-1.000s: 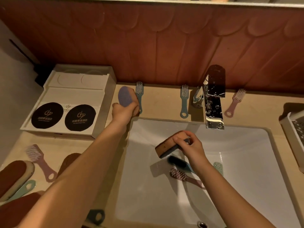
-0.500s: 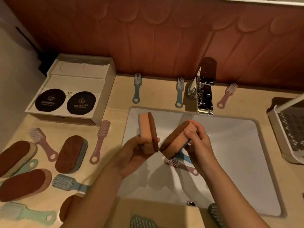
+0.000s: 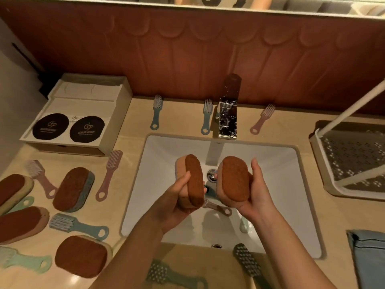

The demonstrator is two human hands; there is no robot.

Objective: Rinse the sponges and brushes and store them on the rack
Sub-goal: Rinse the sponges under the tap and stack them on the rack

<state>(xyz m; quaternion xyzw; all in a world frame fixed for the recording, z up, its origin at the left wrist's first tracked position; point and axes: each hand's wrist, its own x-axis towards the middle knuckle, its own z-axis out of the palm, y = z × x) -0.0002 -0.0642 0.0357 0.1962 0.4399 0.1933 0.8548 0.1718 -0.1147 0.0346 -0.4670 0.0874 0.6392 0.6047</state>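
Both hands are over the white basin (image 3: pixel 291 163), in front of the chrome tap (image 3: pixel 228 113), each clamped on one sponge.

Left hand (image 3: pixel 177 203): fingers curl behind the left sponge (image 3: pixel 193 180) and the thumb presses across its near side. It is held on edge, with the brown scouring face turned right and the pale foam turned left.

Right hand (image 3: pixel 258 195): the palm and curled fingers cup the right sponge (image 3: pixel 234 178) from behind, and one digit stands up along its right edge. The brown face is turned toward the camera.

The two sponges are near each other but not touching. The drain (image 3: pixel 212 175) shows in the gap between them. A pale band, apparently water, falls from the spout toward that gap.

A pink brush (image 3: pixel 218 208) lies on the basin floor below the hands.

The counter (image 3: pixel 135 126) to the left carries more sponges, among them a grey-backed sponge (image 3: pixel 75 188), with brushes scattered beside them and a white box (image 3: pixel 83 115) behind.

The white rack (image 3: pixel 354 159) stands on the counter right of the basin, well apart from both hands. A blue cloth (image 3: pixel 368 257) lies nearer the camera.
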